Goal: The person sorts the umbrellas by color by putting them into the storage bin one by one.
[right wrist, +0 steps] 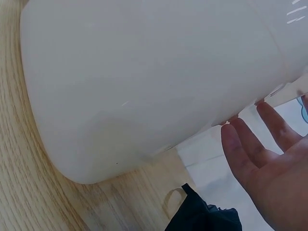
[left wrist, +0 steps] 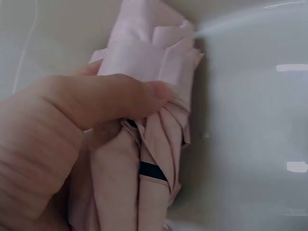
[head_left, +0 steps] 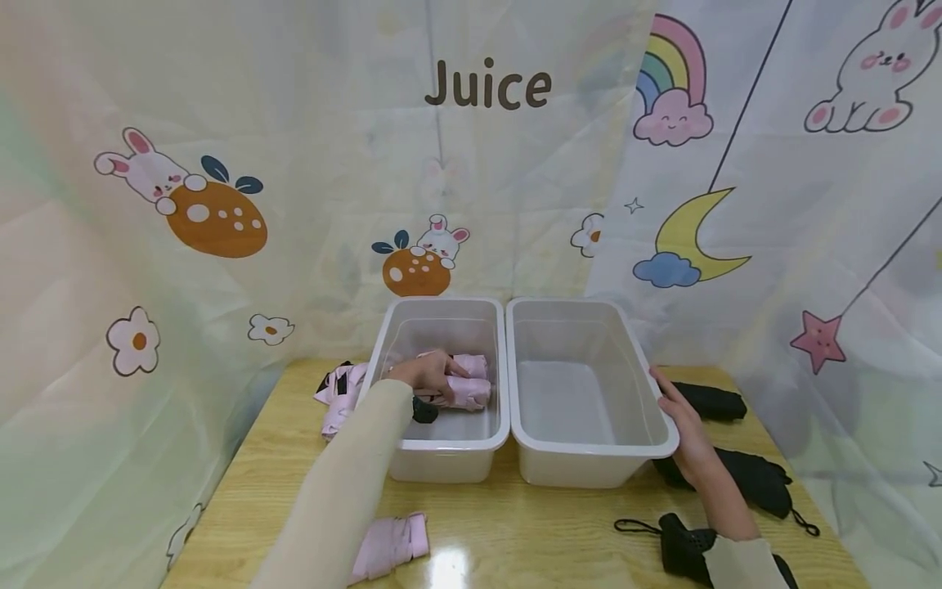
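Note:
Inside the left white bin (head_left: 450,446), my left hand (head_left: 434,370) grips a pink folded umbrella (left wrist: 149,62), thumb across its fabric. Another pink roll (head_left: 471,366) lies alongside it in the bin, and a small dark end (head_left: 424,409) shows below the hand. At the other side, my right hand (head_left: 686,429) touches the right rim of the right white bin (head_left: 589,451). Its fingers (right wrist: 236,147) are extended, with their tips at the rim's underside in the right wrist view. The interior of the right bin shows only its bare floor.
Pink folded umbrellas (head_left: 342,401) lie left of the bins, and another pink roll (head_left: 390,546) sits at the front, partly behind the left sleeve. Several black folded umbrellas (head_left: 710,401) lie on the wooden table (head_left: 559,532) at the right. A printed curtain (head_left: 515,188) hangs behind.

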`<state>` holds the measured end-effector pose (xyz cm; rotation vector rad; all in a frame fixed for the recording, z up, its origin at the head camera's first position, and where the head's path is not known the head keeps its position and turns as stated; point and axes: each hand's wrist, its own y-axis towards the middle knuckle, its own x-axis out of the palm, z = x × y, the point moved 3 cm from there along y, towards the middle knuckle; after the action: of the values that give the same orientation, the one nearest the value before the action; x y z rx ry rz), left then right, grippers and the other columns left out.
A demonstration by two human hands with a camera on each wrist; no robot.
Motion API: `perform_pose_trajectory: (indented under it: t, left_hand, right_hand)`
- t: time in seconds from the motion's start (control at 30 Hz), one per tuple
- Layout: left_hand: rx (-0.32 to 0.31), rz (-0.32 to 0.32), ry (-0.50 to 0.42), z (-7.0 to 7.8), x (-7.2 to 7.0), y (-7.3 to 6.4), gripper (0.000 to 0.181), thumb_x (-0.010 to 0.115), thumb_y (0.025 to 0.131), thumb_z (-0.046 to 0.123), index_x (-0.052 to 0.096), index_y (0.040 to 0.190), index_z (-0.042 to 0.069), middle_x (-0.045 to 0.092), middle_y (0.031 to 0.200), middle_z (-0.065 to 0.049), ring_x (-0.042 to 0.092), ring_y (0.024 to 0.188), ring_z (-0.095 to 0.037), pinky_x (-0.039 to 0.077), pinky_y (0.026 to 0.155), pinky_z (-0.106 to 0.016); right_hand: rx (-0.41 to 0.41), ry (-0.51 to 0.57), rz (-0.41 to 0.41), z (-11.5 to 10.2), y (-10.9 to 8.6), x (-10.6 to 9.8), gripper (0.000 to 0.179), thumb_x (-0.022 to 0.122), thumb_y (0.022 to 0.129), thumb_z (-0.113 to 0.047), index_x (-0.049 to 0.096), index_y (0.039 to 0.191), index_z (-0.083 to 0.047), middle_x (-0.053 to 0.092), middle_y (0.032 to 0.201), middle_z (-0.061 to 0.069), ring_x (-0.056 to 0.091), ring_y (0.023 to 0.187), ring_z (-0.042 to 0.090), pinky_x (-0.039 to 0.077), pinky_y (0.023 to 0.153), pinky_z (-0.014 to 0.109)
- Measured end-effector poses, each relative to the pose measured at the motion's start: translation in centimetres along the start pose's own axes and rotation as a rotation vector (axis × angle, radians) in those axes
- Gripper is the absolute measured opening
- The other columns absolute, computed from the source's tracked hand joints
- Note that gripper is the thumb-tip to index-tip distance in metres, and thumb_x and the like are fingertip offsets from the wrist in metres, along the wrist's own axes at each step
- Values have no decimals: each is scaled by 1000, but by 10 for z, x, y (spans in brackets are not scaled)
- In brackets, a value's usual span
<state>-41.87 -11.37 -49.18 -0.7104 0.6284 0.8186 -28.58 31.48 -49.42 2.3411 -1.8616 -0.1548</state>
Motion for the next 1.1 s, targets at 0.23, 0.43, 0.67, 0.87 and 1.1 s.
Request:
perform_pose_trajectory:
  t: [0.23, 0.43, 0.67, 0.87, 1.1]
  left_hand:
    - [8, 64, -23, -6, 1, 5, 53, 86, 72, 7, 71, 121, 19, 65, 118, 0, 53, 97, -12, 47, 86, -29]
    - [24, 57, -31, -6, 3, 4, 55, 85, 72, 3, 68, 124, 13, 65, 123, -1, 54, 107, -13, 46, 93, -31]
    - [47, 46, -85, -7, 4, 3, 56, 83, 73, 0, 66, 126, 10, 63, 126, -3, 51, 116, -14, 44, 96, -30]
    - [47, 31, -108, -10, 3, 3, 55, 82, 74, -1, 66, 126, 8, 64, 125, -4, 52, 115, -16, 46, 93, -28]
    - [-20, 35, -156, -13, 0, 4, 52, 82, 72, -1, 70, 121, 13, 67, 116, 1, 57, 106, -17, 52, 81, -29]
  right_hand:
    - [-11, -8, -1, 0, 1, 0, 52, 31, 108, -22, 15, 157, -25, 34, 147, -10, 56, 109, 16, 53, 78, 30]
    - [-7, -1, -4, 0, 0, 0, 52, 31, 108, -22, 15, 157, -25, 36, 146, -11, 56, 109, 15, 53, 78, 29]
    - [-3, 0, 2, 0, 1, 0, 52, 31, 108, -22, 15, 157, -25, 35, 146, -11, 55, 109, 14, 53, 78, 29]
    - [12, -6, 4, -1, 0, 1, 52, 32, 108, -23, 14, 157, -26, 34, 146, -12, 56, 108, 14, 53, 78, 29]
    - [6, 8, 4, -1, -1, 1, 53, 32, 108, -22, 14, 158, -24, 36, 145, -11, 57, 108, 13, 53, 78, 28]
